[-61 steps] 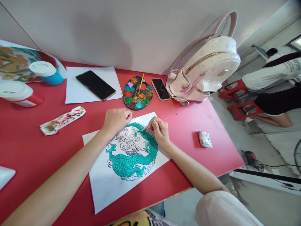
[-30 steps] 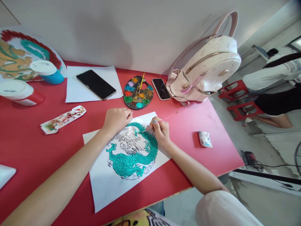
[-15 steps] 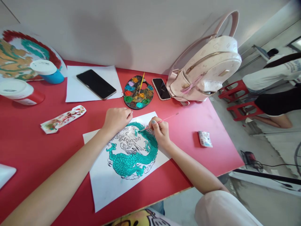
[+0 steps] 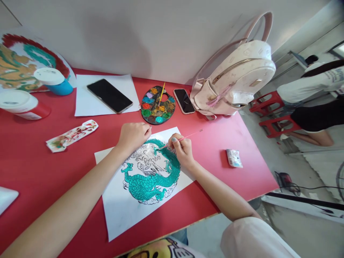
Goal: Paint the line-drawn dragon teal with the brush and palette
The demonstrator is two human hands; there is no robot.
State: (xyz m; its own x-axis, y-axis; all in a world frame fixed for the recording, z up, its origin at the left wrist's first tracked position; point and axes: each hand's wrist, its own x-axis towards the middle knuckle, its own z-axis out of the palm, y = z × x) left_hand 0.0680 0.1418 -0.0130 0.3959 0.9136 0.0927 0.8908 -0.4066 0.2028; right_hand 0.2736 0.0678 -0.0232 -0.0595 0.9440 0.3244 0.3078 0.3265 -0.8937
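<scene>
A thin pink paintbrush is pinched in my right hand, its tip resting on the drawing near the upper part of a dragon. That dragon is outlined in black on a white sheet of paper, with much of its body painted teal and the head area white. My left hand lies closed at the paper's upper left edge, fingers curled under and no object visible in it. Just beyond the sheet sits a paint palette with several colours and a yellow brush lying across it.
On the red table are a large phone, a smaller phone, a pale backpack, a paint-stained strip, a small packet, a blue-bodied bottle and a red-bodied bottle. People sit at right.
My right hand and the paintbrush have shifted slightly left, the tip moving a little along the dragon's upper part. My left hand stays put.
</scene>
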